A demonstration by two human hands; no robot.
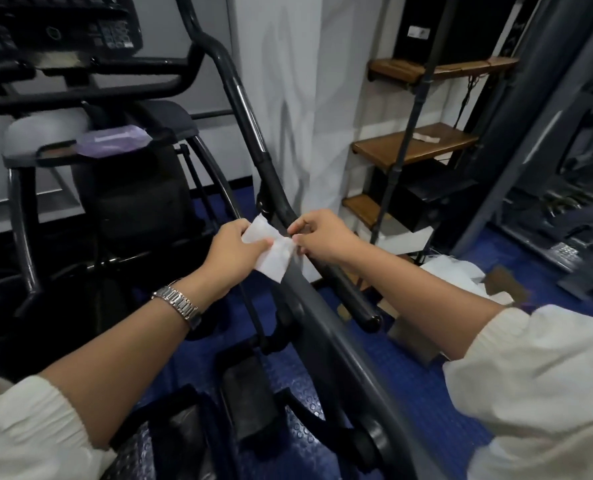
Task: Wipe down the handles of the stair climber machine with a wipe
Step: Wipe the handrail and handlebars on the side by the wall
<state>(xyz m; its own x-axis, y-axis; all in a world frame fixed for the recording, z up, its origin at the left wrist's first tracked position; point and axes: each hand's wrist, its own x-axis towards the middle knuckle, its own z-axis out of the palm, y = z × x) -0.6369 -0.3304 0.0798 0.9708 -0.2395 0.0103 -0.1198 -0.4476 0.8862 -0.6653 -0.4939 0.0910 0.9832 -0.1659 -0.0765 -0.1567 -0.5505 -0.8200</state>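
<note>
Both hands pinch a white wipe (271, 249) between them: left hand (234, 252) on its left edge, right hand (322, 240) on its right; wipe just beside the dark handle (250, 109); purple wipe pack (113, 142) far left on machine

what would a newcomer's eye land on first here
The white wipe at the centre, pinched between the left hand and the right hand just in front of the stair climber's dark handle. Next come the silver watch on the left wrist and a purple wipe pack lying at upper left.
</note>
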